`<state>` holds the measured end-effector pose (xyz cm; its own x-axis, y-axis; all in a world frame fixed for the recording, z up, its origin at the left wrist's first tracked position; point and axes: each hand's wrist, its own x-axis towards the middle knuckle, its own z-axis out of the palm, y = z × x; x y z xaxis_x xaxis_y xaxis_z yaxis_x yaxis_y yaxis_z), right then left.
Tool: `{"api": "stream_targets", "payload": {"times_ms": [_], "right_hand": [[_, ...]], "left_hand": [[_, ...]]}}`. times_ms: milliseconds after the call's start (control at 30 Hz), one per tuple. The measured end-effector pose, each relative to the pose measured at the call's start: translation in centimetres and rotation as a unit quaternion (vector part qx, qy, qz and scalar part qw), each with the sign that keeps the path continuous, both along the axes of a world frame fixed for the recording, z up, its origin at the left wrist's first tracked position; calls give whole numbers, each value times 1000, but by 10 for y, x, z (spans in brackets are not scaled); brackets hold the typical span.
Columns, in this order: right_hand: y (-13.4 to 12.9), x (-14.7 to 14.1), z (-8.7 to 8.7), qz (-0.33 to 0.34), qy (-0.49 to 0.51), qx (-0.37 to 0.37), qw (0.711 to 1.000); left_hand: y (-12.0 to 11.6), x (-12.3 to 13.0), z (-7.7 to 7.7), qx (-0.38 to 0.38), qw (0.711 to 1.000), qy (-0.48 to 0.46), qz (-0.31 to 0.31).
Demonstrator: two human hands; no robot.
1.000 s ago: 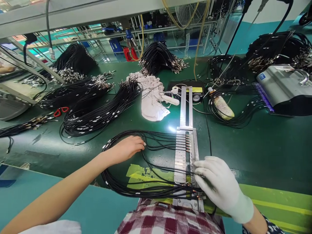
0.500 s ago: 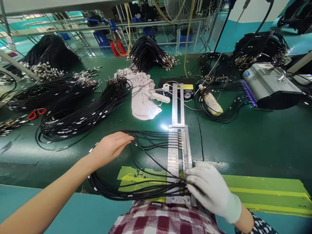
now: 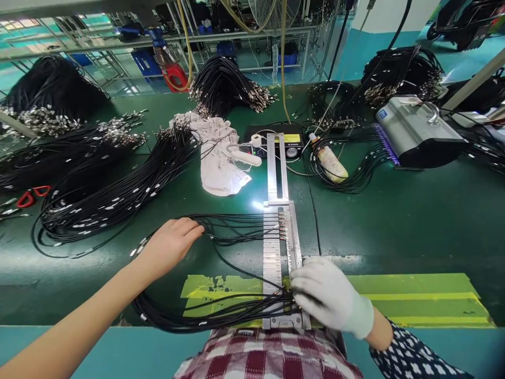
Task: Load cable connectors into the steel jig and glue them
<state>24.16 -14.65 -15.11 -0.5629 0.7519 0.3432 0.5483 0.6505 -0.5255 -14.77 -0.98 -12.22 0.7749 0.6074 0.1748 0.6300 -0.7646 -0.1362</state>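
Observation:
A slotted metal fixture (image 3: 271, 255) lies on the bench in front of me. Several thin black cables (image 3: 236, 216) run across its middle, their metal ends lined up in its slots. Left of the fixture, my bare left hand (image 3: 173, 245) is closed with fingertips pinched on the black cables where they bunch together. My right hand (image 3: 331, 295), in a white glove with darkened fingers, is closed at the near end of the fixture, around the ends of a looped black cable bundle (image 3: 189, 321). Its fingertips are partly hidden, as are the cable ends there.
Heaps of black cables (image 3: 98, 210) lie at left, near red-handled scissors (image 3: 33, 196). Behind the fixture are a white cloth (image 3: 221, 168), a black control box (image 3: 294, 139) and a wrapped bottle (image 3: 331, 164). A grey lamp unit (image 3: 418, 131) glows purple at right. Yellow tape (image 3: 414, 300) marks the front edge.
The view has shifted slightly to the right. A cable that stretched straight between my two hands no longer does so. My right hand stays at the near end of the fixture.

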Motion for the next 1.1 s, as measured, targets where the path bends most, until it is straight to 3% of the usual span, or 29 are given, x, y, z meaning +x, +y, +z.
{"api": "stream_targets", "payload": {"times_ms": [133,267,467,600,700,800,1000,1100], "right_hand": [[24,14,-4,-146,-16,-12,989],[61,22,-16,-246,-37,-43,968],[100,21,-31,-263,-40,-64,962],[95,20,-25,-249,10,-43,968],[87,21,-18,-220,100,-44,969],[84,22,-14,-200,195,-87,956],[85,23,-10,-206,314,-247,893],[85,18,-6,-194,343,-303,868]], "left_hand": [[-9,30,-7,6,997,77,6],[-24,88,-13,-55,998,27,-2],[-15,180,-23,-148,987,-59,8],[-3,211,-29,-153,984,-88,5],[-5,213,-30,-138,985,-98,-20],[-8,196,-25,-133,984,-112,-37],[-13,130,-6,-68,992,-104,1],[-21,125,3,13,996,-91,14]]}}
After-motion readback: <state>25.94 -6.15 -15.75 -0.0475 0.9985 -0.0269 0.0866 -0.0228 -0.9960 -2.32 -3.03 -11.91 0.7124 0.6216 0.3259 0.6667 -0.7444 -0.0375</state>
